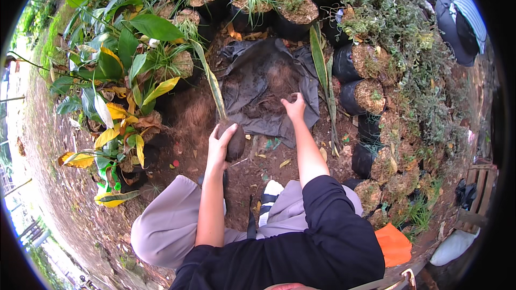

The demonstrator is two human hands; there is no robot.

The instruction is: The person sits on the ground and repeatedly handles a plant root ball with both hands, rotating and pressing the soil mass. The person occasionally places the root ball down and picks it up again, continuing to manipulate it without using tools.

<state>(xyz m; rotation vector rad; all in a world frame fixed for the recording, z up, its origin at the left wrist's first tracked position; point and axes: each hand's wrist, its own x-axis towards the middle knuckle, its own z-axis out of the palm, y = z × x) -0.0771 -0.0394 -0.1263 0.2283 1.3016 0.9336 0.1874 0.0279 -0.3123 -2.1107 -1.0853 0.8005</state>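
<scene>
My left hand (218, 147) grips a dark, rounded root ball or small nursery bag (236, 143); which it is, I cannot tell. A long yellow-edged snake plant leaf (209, 76) rises out of its top. My right hand (295, 107) hovers at the right side of a black plastic sheet (246, 88), thumb and fingers apart, nothing visible in them. Brown coir-like fibre (278, 76) lies loose on the sheet just beyond those fingers. Right of the sheet lean more snake plant leaves (319, 62).
Black grow bags (296, 14) with fibrous tops curve around the far and right sides. Broad-leaved plants (121, 60) crowd the left, near a heap of fibre (193, 108). An orange cloth or bag (393, 245) lies at lower right. Another person's clothed body (455, 20) shows at upper right.
</scene>
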